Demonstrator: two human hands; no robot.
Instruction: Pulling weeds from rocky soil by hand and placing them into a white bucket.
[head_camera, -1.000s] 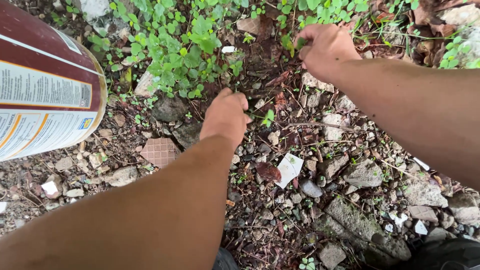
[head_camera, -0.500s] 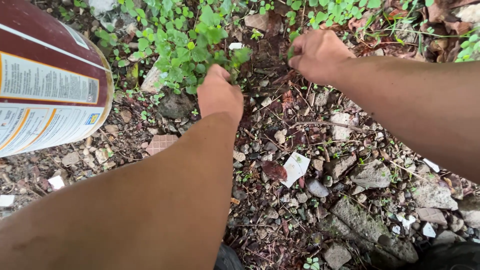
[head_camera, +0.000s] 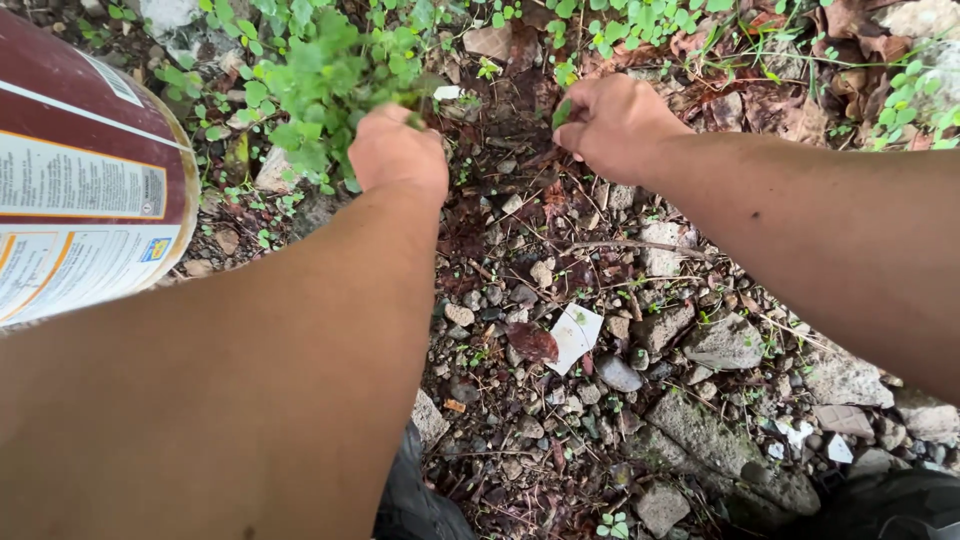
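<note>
The left hand (head_camera: 397, 150) is closed into a fist at the base of a clump of small green weeds (head_camera: 315, 75), its knuckles toward the camera and the leaves spilling out above and to the left of it, so it appears to grip the stems of that clump low down, near the soil. The right hand (head_camera: 612, 122) is also closed, held a little apart to the right over bare dark earth, with a single green leaf sprig (head_camera: 561, 112) pinched at its fingertips. Between the two hands lies a patch of dark soil (head_camera: 500, 110) with almost no green on it, which suggests that this strip is already weeded. Nearer the camera the ground (head_camera: 700, 400) is gravel, stones, dead leaves and a white shard (head_camera: 575, 335), with only tiny sprouts here and there. What is left looks considerable: the clump under the left hand is rooted as far as can be told, more of the same plant spreads along the top edge of the view, and scattered green shoots (head_camera: 905, 100) show at the far right among brown leaves. A large dark-red and white container (head_camera: 85, 190) lies on its side at the left edge, well apart from both hands; whether any pulled plants are in it cannot be seen
</note>
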